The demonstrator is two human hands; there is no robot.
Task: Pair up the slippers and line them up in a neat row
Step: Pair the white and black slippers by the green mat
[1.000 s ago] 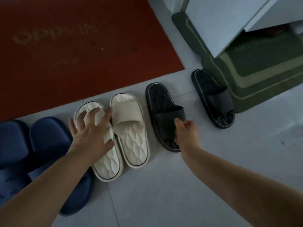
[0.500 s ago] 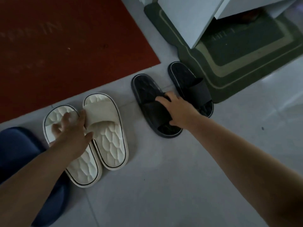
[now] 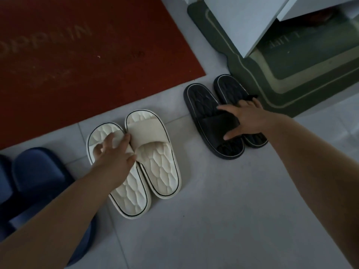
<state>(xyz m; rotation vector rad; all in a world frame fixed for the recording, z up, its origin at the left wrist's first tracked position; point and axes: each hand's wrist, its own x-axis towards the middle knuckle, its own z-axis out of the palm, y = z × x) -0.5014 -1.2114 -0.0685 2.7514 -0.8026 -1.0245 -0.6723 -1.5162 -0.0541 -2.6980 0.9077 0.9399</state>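
Observation:
Two cream slippers lie side by side on the tiled floor; my left hand (image 3: 114,152) rests on the strap of the left cream slipper (image 3: 132,197), touching the right cream slipper (image 3: 157,150). Two black slippers sit together to the right. My right hand (image 3: 244,118) spreads over both straps, fingers on the left black slipper (image 3: 204,101) and over the right black slipper (image 3: 229,84). A pair of blue slippers (image 3: 37,171) lies at the far left, partly under my left arm.
A red doormat (image 3: 77,55) lies behind the slippers. A dark green mat (image 3: 281,82) sits at the back right, touching the black pair, under a white cabinet (image 3: 242,22). Grey tiles (image 3: 223,220) stretch in front.
My right hand slid the left black slipper rightward against the other black one and now covers both straps. My left hand stays on the left cream slipper.

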